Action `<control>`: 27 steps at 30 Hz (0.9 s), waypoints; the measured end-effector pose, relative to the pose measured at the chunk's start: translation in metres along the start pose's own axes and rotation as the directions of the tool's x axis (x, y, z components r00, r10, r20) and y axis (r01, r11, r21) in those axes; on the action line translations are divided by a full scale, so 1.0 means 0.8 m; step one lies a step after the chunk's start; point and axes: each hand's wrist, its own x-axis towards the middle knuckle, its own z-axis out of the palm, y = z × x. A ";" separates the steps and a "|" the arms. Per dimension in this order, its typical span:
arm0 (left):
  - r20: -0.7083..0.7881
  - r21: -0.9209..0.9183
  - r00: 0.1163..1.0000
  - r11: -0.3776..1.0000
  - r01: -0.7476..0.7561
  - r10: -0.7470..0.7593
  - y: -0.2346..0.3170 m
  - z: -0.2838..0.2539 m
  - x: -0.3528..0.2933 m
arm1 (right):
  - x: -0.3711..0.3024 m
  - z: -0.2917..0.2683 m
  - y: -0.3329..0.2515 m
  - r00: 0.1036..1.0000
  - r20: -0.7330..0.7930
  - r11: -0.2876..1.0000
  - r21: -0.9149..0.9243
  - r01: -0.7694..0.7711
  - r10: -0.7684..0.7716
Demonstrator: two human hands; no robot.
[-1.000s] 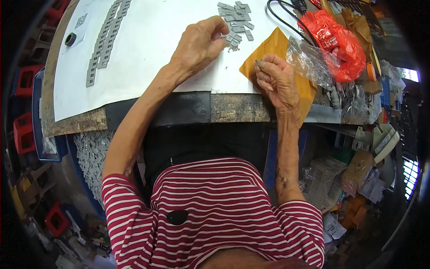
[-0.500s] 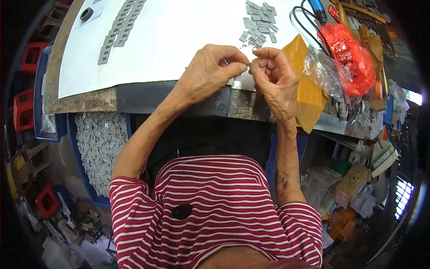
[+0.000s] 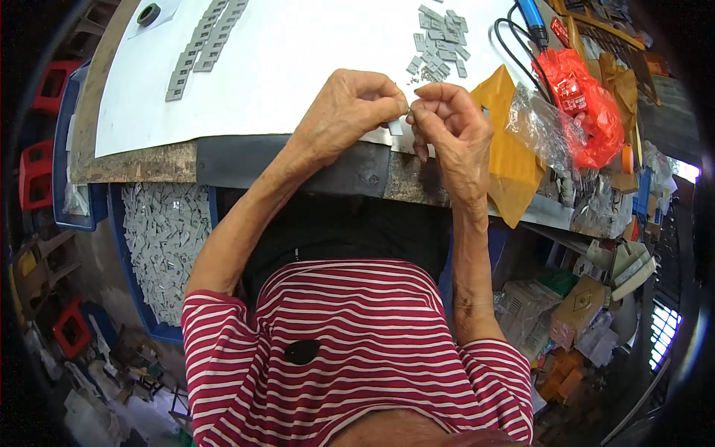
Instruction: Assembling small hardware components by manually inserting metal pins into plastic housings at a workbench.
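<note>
Left hand: pinching pale piece | right hand: pinch unclear | blue bin: many small grey pieces

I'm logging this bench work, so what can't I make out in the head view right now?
All in the head view:
Light piece at the left hand: mostly covered by that hand.
Whatever the right hand may pinch: too small to make out.
Tiny bits near the pile of grey parts: too small to identify.
Two rows of grey parts: far ends cut off by the top edge.
Red plastic bag: its crumpled sides hide any contents.
</note>
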 end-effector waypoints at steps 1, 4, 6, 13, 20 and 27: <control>-0.002 0.000 1.000 1.000 -0.001 0.001 0.001 -0.001 0.000 | 0.001 0.001 0.001 1.000 0.002 1.000 0.000 0.000 0.000; -0.004 0.001 1.000 1.000 0.023 -0.023 0.002 -0.004 0.002 | 0.004 0.002 0.002 1.000 0.011 0.998 0.070 -0.007 0.006; -0.013 -0.026 1.000 1.000 0.012 -0.013 0.001 -0.005 0.002 | 0.006 0.003 0.003 0.999 -0.011 0.991 0.131 -0.037 0.039; 0.000 -0.061 0.999 0.997 0.050 -0.051 0.000 -0.006 0.004 | 0.010 0.006 0.006 0.999 -0.014 0.989 0.141 -0.038 0.040; -0.106 0.139 0.985 0.983 -0.123 0.138 -0.001 -0.004 0.003 | 0.013 0.002 0.012 0.982 0.103 0.903 0.387 -0.187 0.159; -0.017 0.562 0.830 0.692 -0.453 0.558 -0.003 -0.003 0.001 | 0.018 -0.011 0.011 0.910 0.337 0.780 0.489 -0.390 0.243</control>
